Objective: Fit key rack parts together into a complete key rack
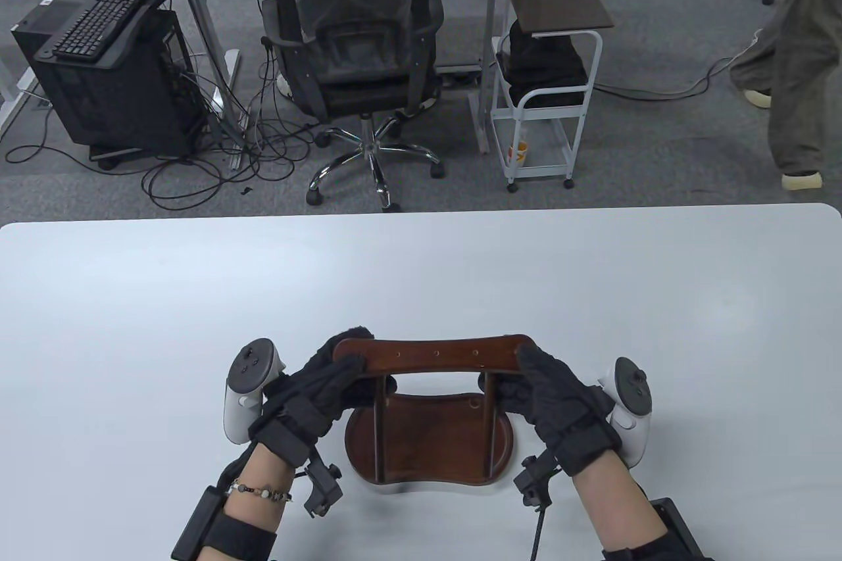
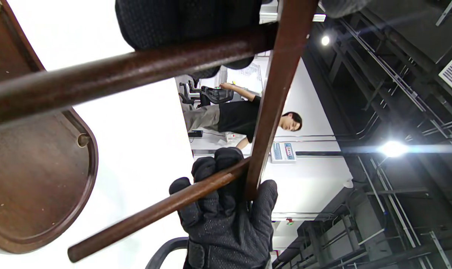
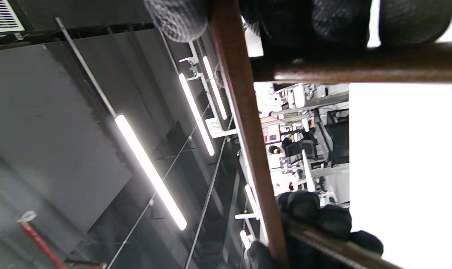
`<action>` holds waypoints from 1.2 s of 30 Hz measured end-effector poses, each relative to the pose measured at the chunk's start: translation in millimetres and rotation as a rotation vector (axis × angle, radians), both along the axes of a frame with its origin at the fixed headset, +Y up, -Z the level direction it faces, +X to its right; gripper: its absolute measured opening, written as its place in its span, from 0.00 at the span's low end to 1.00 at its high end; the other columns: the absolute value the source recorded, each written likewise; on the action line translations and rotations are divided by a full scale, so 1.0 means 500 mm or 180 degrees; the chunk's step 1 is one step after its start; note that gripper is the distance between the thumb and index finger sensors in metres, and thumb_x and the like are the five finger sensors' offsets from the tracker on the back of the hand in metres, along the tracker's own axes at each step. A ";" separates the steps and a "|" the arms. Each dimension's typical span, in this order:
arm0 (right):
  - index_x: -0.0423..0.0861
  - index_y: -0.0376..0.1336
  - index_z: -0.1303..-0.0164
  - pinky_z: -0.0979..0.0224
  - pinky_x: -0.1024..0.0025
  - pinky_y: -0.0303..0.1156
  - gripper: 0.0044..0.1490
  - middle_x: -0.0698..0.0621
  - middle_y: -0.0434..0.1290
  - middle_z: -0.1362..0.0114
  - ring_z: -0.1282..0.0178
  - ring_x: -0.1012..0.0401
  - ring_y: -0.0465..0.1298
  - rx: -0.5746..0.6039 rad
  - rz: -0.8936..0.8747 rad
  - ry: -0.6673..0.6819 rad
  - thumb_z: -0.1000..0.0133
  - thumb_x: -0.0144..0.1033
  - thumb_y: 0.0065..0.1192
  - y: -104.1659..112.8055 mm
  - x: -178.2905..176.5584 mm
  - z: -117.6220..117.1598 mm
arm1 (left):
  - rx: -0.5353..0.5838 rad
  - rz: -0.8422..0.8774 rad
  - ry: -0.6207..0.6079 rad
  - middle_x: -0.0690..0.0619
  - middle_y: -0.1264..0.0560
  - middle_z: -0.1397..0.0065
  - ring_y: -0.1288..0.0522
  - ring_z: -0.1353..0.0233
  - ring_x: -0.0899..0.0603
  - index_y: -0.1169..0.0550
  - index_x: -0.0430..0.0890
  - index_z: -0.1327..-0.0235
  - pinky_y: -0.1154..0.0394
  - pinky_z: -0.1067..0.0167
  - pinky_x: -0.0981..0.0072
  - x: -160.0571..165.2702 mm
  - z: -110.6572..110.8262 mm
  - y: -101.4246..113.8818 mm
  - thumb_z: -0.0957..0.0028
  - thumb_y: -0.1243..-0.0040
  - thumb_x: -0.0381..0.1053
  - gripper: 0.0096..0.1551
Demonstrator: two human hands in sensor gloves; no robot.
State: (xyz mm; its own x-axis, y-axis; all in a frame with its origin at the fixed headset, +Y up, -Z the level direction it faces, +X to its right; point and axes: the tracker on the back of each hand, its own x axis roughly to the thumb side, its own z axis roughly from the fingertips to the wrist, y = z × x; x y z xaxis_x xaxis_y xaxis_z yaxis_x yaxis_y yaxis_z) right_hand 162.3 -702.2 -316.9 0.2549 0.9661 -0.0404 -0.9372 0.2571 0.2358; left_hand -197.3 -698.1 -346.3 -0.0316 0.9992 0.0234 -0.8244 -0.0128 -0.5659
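Observation:
A dark brown wooden key rack stands near the table's front edge. Its top bar (image 1: 434, 354) sits on two thin posts (image 1: 377, 436) that rise from an oval base tray (image 1: 427, 439). My left hand (image 1: 332, 383) grips the bar's left end. My right hand (image 1: 546, 390) grips its right end. In the left wrist view the bar (image 2: 274, 97) runs edge-on, a post (image 2: 110, 76) crosses near the camera, the base (image 2: 35, 172) lies at left, and the right glove (image 2: 226, 216) holds the far end. In the right wrist view the bar (image 3: 244, 127) and a post (image 3: 364, 67) show under my fingers (image 3: 173, 16).
The white table (image 1: 197, 298) stretches bare behind the rack. Beyond its far edge stand an office chair (image 1: 355, 61), a small white cart (image 1: 546, 87) and a computer tower (image 1: 112, 81). A person (image 1: 796, 54) walks at far right.

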 end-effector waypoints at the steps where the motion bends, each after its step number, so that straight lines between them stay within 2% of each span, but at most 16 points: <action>1: 0.29 0.53 0.22 0.35 0.31 0.66 0.42 0.36 0.71 0.25 0.31 0.37 0.71 0.0053 -0.0023 0.0024 0.35 0.47 0.52 0.000 -0.001 -0.001 | -0.0009 0.0026 0.0035 0.46 0.31 0.18 0.28 0.22 0.38 0.49 0.44 0.18 0.31 0.27 0.42 -0.001 0.000 -0.001 0.34 0.53 0.62 0.40; 5: 0.32 0.50 0.20 0.32 0.30 0.60 0.40 0.38 0.68 0.21 0.26 0.37 0.66 0.0294 -0.0088 0.0130 0.35 0.45 0.51 0.001 -0.009 -0.006 | 0.0052 0.0053 0.0119 0.50 0.31 0.17 0.30 0.19 0.40 0.46 0.49 0.20 0.33 0.23 0.42 -0.004 0.000 -0.003 0.34 0.51 0.60 0.36; 11: 0.35 0.48 0.18 0.27 0.33 0.54 0.39 0.40 0.65 0.19 0.22 0.37 0.62 0.0418 -0.0226 0.0239 0.34 0.43 0.49 -0.018 -0.017 -0.013 | 0.0079 0.0073 0.0161 0.50 0.32 0.16 0.32 0.16 0.40 0.45 0.52 0.19 0.37 0.21 0.42 -0.009 -0.002 -0.007 0.35 0.50 0.57 0.34; 20: 0.37 0.48 0.18 0.25 0.36 0.54 0.39 0.42 0.66 0.19 0.21 0.39 0.63 0.0560 -0.0242 0.0080 0.35 0.43 0.49 -0.044 -0.026 -0.019 | 0.0101 0.0089 0.0202 0.54 0.32 0.16 0.33 0.15 0.42 0.44 0.55 0.20 0.39 0.19 0.44 -0.012 -0.005 -0.019 0.36 0.49 0.57 0.34; 36: 0.39 0.48 0.18 0.24 0.38 0.52 0.38 0.44 0.66 0.18 0.20 0.41 0.61 0.0588 -0.0219 0.0070 0.35 0.43 0.49 -0.055 -0.030 -0.023 | 0.0055 0.0167 0.0167 0.59 0.32 0.16 0.35 0.13 0.45 0.42 0.59 0.21 0.41 0.16 0.46 -0.013 -0.011 -0.038 0.38 0.46 0.56 0.33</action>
